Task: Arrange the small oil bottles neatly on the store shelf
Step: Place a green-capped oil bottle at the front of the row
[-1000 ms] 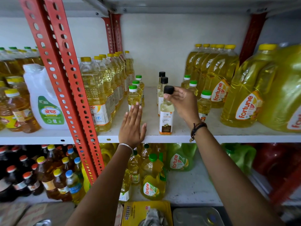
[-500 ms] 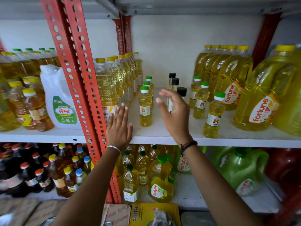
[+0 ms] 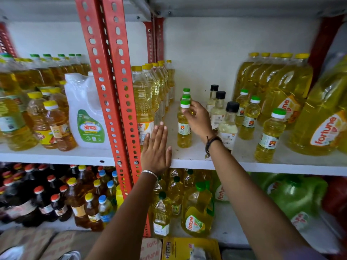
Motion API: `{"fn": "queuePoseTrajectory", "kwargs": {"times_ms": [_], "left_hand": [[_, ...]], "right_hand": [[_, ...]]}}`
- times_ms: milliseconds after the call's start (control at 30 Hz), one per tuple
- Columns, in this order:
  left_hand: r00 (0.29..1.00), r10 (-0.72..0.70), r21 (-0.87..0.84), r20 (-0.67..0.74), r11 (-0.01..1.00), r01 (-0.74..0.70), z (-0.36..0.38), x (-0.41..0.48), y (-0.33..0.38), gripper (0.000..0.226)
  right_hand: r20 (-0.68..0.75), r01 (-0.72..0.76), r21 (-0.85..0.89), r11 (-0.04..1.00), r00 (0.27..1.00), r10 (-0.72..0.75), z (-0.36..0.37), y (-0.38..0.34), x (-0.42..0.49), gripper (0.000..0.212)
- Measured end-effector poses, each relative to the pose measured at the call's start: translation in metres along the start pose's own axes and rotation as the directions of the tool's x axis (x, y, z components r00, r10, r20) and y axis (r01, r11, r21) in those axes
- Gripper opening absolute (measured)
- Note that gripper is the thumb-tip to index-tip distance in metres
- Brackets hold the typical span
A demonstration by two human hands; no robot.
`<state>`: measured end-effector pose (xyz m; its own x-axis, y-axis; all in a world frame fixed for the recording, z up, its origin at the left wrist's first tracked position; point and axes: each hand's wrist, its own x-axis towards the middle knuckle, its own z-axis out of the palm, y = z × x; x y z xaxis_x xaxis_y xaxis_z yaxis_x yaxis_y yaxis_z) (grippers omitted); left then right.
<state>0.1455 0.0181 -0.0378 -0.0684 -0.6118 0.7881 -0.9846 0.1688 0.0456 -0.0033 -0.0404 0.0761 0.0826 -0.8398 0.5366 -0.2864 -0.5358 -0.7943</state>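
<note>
Just left of your right hand (image 3: 197,120), whose grip pinches the front green-capped bottle (image 3: 184,126) below its cap, your left hand (image 3: 156,149) lies flat and released on the shelf (image 3: 244,163). Tug sideways and it may tip into the two behind.

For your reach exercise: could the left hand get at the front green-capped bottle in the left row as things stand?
Probably yes. The left hand lies flat at the shelf edge, bare shelf between it and the front green-capped bottle, though the right hand already grips it.
</note>
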Motion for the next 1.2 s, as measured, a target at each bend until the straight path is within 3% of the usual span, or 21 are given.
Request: {"fn": "queuePoseTrajectory", "kwargs": {"times_ms": [167,400,567,633,767,1200], "left_hand": [[1.000,0.007,-0.019,-0.009,1.000,-0.008,0.001,0.001,-0.001,0.064],[1.000,0.016,-0.034,-0.019,0.999,-0.016,0.001,-0.001,-0.001,0.065],[0.999,0.022,-0.036,-0.023,0.999,-0.023,0.001,-0.001,-0.002,0.065],[1.000,0.022,-0.035,-0.022,0.999,-0.023,0.001,-0.001,-0.001,0.065],[1.000,0.019,-0.039,-0.018,0.999,-0.020,0.000,0.000,-0.001,0.064],[1.000,0.012,-0.043,-0.016,0.999,-0.012,0.000,0.000,0.000,0.063]], "right_hand": [[-0.085,-0.025,0.045,0.999,0.996,0.029,-0.001,-0.001,0.004,0.026],[-0.173,-0.034,-0.046,0.998,0.985,0.026,-0.001,-0.009,0.002,0.030],[-0.159,-0.026,-0.090,0.996,0.987,0.012,-0.001,-0.012,0.000,0.030],[-0.135,-0.017,-0.049,0.999,0.991,0.011,-0.004,-0.008,-0.001,0.024],[-0.068,-0.014,0.023,1.000,0.998,0.016,-0.008,-0.007,-0.004,0.032],[-0.090,-0.005,0.091,0.996,0.996,0.014,-0.015,-0.016,-0.024,0.029]]}}
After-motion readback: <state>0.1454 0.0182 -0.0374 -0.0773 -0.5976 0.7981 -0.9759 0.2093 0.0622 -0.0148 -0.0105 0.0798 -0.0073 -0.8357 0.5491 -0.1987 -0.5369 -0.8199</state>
